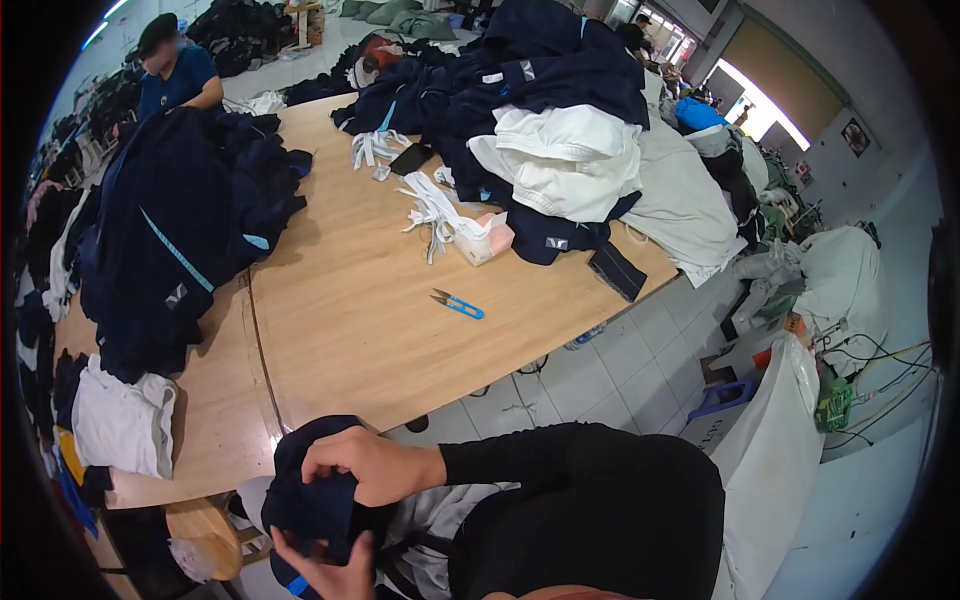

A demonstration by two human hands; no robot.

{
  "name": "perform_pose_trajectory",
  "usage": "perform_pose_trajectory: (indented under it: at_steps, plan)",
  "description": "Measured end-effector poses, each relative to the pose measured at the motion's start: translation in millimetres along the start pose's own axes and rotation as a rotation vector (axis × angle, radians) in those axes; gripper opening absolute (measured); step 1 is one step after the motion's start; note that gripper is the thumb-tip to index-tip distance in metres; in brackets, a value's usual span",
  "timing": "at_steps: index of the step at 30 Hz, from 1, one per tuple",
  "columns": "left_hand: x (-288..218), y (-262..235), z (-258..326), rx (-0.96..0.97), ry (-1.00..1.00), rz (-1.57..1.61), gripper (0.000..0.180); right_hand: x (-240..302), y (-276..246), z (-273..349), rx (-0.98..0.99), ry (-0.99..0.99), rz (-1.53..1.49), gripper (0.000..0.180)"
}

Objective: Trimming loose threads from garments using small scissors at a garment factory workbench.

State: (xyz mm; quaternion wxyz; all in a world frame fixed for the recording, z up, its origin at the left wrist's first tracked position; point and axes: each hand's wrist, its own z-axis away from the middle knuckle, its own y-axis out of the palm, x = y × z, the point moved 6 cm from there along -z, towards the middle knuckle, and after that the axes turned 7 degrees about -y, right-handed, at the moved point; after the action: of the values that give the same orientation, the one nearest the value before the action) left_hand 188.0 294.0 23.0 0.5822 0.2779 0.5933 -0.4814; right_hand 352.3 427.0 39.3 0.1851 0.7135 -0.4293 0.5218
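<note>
Black sleeve [530, 455] nearest, hands [375, 465] hold navy cloth [312, 503] (lengthwise toward table [345, 335]).

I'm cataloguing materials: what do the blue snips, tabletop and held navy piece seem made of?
Blue snips: pointed blades suggest metal; smooth handle, perhaps plastic.
Tabletop: perhaps wood or laminate, by woody tone and slight sheen.
Held navy piece: likely matte fabric, folding softly.
</note>
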Motion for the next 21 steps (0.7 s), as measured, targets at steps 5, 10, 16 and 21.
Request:
perform_pose_trajectory:
  at_steps: [5, 10, 16, 21]
  plan:
    - [23, -7, 12, -0.172, -0.104, -0.054, 0.069, -2, 9, -6, -0.038, 0.039, -0.019, 0.039]
    - [-4, -17, 3, -0.562, 0.334, -0.199, 0.034, 1, 21, -16, 0.281, -0.126, 0.060, 0.028]
    - [20, -4, 3, -0.108, 0.047, 0.028, 0.028, -14, 4, -8, 0.380, 0.186, -0.207, 0.019]
    - [18, 9, 12, 0.149, -0.056, 0.118, 0.024, -52, -12, -3, 0.164, 0.379, -0.258, 0.021]
